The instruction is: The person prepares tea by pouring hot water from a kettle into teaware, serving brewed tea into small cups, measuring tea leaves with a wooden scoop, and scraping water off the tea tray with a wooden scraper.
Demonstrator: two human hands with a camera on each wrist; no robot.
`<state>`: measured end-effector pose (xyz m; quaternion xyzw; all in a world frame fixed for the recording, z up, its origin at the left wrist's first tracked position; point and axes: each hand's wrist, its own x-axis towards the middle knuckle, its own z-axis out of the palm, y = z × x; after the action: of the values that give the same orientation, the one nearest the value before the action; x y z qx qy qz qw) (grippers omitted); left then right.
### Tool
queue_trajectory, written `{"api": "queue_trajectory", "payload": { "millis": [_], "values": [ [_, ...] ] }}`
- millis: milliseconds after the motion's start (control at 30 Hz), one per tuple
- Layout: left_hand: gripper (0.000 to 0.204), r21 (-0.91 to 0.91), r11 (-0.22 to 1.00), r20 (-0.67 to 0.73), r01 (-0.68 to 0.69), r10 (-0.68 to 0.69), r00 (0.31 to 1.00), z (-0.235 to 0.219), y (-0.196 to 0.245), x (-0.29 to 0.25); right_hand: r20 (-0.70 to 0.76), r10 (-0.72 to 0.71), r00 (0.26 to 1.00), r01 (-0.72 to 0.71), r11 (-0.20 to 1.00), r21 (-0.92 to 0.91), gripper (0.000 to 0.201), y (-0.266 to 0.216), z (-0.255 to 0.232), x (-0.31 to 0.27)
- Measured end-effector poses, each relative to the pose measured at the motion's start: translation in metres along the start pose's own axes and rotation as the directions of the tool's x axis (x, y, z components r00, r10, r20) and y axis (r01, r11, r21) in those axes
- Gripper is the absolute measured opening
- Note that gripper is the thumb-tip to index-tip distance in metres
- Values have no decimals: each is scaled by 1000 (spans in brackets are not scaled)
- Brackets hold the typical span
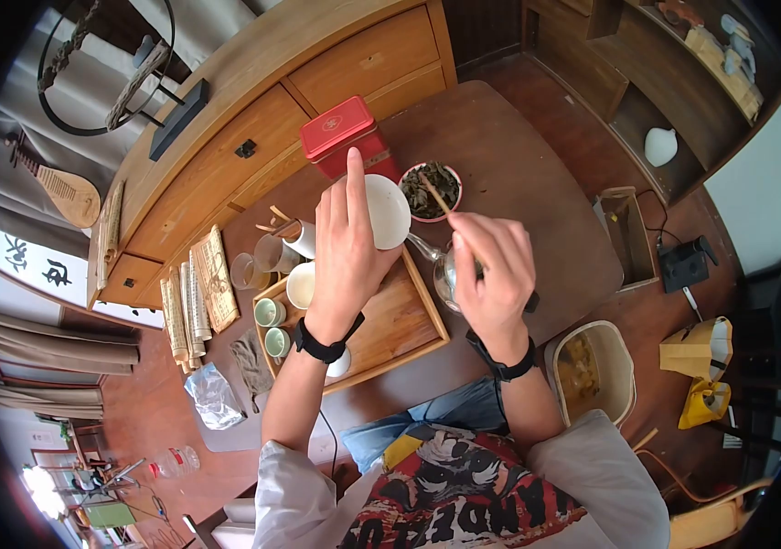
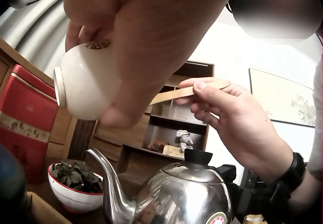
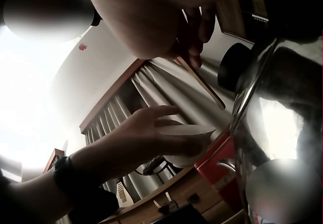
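My left hand (image 1: 349,242) grips a white cup (image 1: 389,210) above the table. In the left wrist view the cup lies tipped on its side, its narrow ring edge facing left. My right hand (image 1: 496,274) pinches a thin, flat wooden stick (image 1: 436,197) between thumb and fingers. From the head, the stick's far end overlaps a red-rimmed white bowl (image 2: 75,198) of dark tea leaves (image 2: 75,177); the left wrist view shows the stick well above that bowl. A steel kettle (image 2: 176,196) with a black lid knob stands below the hands, partly hidden by the right hand from the head.
Behind the cup stands a red tin (image 1: 340,128). A wooden tray (image 1: 390,334) lies in front, with green cups (image 1: 270,313) and a cream cup (image 1: 301,285) at its left. Rolled mats (image 1: 212,274) and a plastic bag (image 1: 217,395) lie further left. A bin (image 1: 592,366) stands right.
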<state>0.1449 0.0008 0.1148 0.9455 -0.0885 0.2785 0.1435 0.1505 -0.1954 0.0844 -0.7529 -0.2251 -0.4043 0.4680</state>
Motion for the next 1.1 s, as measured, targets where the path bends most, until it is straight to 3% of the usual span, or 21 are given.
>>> {"api": "queue_trajectory", "payload": {
  "millis": [100, 233, 433, 533, 633, 767, 1100],
  "values": [
    [129, -20, 999, 13, 28, -28, 1000, 1, -2, -2, -10, 39, 999, -39, 999, 31, 27, 4, -1, 0],
    [129, -55, 998, 31, 36, -34, 999, -1, 3, -1, 83, 14, 996, -34, 967, 254, 28, -5, -3, 2],
    [129, -44, 999, 32, 29, -28, 999, -4, 6, 0, 125, -12, 992, -13, 980, 200, 28, 2, -1, -1],
    [128, -36, 999, 39, 33, -32, 999, -4, 6, 0, 67, -42, 997, 35, 994, 102, 28, 6, -2, 1],
    [128, -46, 998, 37, 41, -39, 999, -4, 6, -1, 26, 12, 1000, -15, 992, 128, 29, 6, -5, 4],
    [128, -55, 998, 48, 40, -37, 998, -6, 10, 1, 101, -22, 995, -4, 968, 251, 29, 0, -8, 4],
    [129, -61, 998, 41, 33, -31, 999, -6, 11, 0, 143, -47, 989, 20, 982, 186, 33, 3, -6, -2]
  ]
}}
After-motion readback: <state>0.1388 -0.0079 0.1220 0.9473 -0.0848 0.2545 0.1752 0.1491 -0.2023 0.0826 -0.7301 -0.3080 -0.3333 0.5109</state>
